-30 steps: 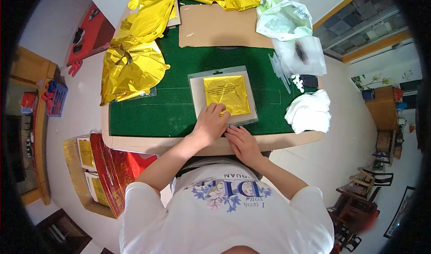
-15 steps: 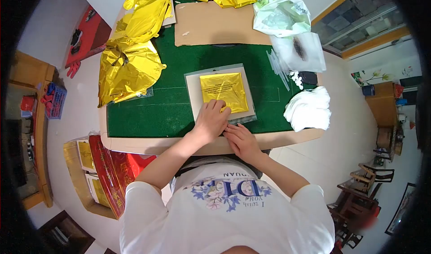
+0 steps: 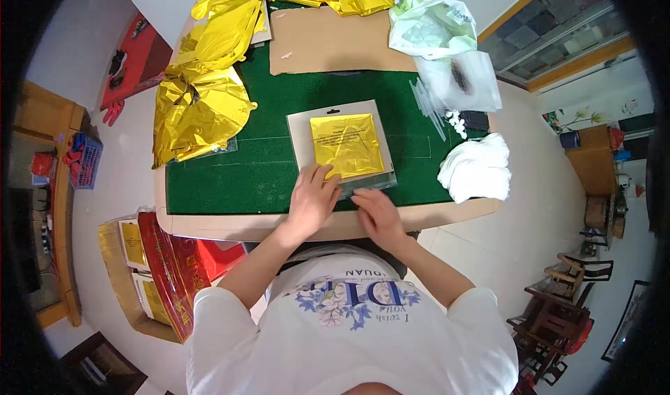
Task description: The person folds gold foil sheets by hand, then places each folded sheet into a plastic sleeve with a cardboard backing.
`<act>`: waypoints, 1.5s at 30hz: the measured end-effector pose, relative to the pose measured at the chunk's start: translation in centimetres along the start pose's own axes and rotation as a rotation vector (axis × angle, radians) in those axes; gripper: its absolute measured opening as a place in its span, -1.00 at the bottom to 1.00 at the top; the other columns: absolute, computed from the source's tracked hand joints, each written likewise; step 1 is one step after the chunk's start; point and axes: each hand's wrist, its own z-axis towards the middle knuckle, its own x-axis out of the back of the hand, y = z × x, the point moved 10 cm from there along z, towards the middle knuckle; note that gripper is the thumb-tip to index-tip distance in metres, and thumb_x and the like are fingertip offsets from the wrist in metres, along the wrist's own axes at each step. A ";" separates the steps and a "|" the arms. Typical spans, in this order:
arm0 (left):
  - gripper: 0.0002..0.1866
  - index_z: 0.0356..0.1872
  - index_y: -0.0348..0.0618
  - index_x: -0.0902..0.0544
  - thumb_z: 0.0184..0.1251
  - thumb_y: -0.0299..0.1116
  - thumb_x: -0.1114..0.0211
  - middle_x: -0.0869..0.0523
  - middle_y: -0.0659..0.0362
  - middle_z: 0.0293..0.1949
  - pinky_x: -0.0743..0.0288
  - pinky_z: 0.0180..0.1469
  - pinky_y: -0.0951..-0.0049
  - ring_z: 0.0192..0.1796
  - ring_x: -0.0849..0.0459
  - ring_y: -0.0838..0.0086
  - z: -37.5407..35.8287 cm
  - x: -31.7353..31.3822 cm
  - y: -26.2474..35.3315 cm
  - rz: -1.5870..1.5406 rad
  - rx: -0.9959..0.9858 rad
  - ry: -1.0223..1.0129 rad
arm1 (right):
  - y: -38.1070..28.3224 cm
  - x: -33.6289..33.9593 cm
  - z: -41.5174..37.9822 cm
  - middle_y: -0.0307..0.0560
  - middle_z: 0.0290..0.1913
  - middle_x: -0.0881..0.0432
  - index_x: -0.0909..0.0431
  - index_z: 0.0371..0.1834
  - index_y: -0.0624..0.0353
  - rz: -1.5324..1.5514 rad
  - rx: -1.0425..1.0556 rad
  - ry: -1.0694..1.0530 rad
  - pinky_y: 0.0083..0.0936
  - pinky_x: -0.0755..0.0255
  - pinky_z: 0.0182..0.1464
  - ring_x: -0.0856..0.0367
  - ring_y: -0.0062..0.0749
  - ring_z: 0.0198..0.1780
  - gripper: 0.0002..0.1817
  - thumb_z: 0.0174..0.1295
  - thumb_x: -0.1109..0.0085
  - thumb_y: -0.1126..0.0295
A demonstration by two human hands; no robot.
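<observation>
A flat clear plastic packaging bag (image 3: 380,181) lies on the green mat, holding a pale card (image 3: 301,133) with a folded gold foil sheet (image 3: 345,144) on it. Dark print shows on the foil, and a hang hole is at the bag's top. My left hand (image 3: 314,201) rests at the bag's lower left corner, fingers apart and touching it; its thumb is mostly hidden. At the lower edge, by the clear flap, is my right hand (image 3: 380,217). Its fingertips are at the flap and its thumb stands apart from the fingers.
Gold foil balloons (image 3: 202,116) pile along the left and far side. Beyond the bag lies a cardboard sheet (image 3: 335,39). To the right are a plastic carrier bag (image 3: 433,28), clear straws (image 3: 430,109) and a white cloth bundle (image 3: 476,168). A cardboard box (image 3: 143,276) stands at lower left.
My left hand has slid left and down, off the foil's lower edge to the bag's corner. My right hand has shifted slightly right, so the two hands are farther apart.
</observation>
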 end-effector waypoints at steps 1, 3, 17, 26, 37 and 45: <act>-0.60 -0.03 -0.18 -0.61 0.03 -0.44 -0.39 -0.58 0.03 0.01 -0.43 0.11 0.13 0.09 -0.51 0.07 -0.5 0.2 -0.1 0.008 0.007 0.002 | 0.1 0.7 0.1 0.04 0.04 -0.60 -0.58 -0.02 0.22 0.005 0.002 0.049 -0.18 -0.41 0.19 -0.56 -0.07 0.09 -0.67 0.11 -0.17 0.62; -0.61 -0.03 -0.18 -0.61 0.04 -0.44 -0.38 -0.57 0.02 0.03 -0.42 0.13 0.12 0.11 -0.51 0.06 -1.3 0.2 -0.3 0.012 0.025 -0.022 | 2.2 3.5 1.0 0.05 -0.01 -0.61 -0.59 -0.05 0.23 -0.068 -0.011 0.153 -0.18 -0.43 0.11 -0.57 -0.06 0.03 -0.69 0.11 -0.17 0.62; -0.64 -0.02 -0.20 -0.62 0.09 -0.47 -0.34 -0.58 0.01 0.06 -0.45 0.17 0.15 0.15 -0.52 0.09 -2.5 -1.8 1.9 -0.162 -0.049 -0.085 | 19.6 14.0 5.5 0.13 -0.29 -0.66 -0.53 -0.24 0.24 -0.641 -0.563 0.180 -0.17 -0.48 -0.16 -0.63 0.06 -0.20 -0.82 0.15 -0.25 0.41; -0.63 -0.03 -0.29 -0.63 0.15 -0.33 -0.30 -0.60 0.04 0.09 -0.36 0.30 0.24 0.22 -0.50 0.20 -1.5 -4.1 3.6 -0.116 -0.136 -0.110 | 21.3 14.4 4.2 0.13 -0.34 -0.67 -0.54 -0.21 0.21 -0.643 -0.769 0.156 -0.12 -0.49 -0.16 -0.64 0.11 -0.21 -0.78 0.20 -0.22 0.29; -0.64 -0.02 -0.26 -0.62 0.14 -0.37 -0.31 -0.57 0.05 0.13 -0.35 0.31 0.27 0.24 -0.48 0.22 -1.5 -4.2 3.4 -0.140 -0.100 -0.130 | 10.1 5.9 -2.3 -0.13 -0.56 -0.60 -0.52 -0.40 0.27 0.049 -0.661 0.052 -0.55 -0.41 -0.43 -0.53 -0.54 -0.54 -0.88 0.16 -0.26 0.47; -0.63 -0.02 -0.27 -0.61 0.12 -0.39 -0.33 -0.57 0.05 0.13 -0.39 0.29 0.25 0.22 -0.50 0.19 -1.4 -4.4 3.3 -0.165 -0.085 -0.135 | 9.9 5.0 -2.6 -0.12 -0.56 -0.60 -0.53 -0.40 0.29 0.073 -0.732 0.033 -0.54 -0.40 -0.44 -0.53 -0.53 -0.55 -0.89 0.17 -0.24 0.49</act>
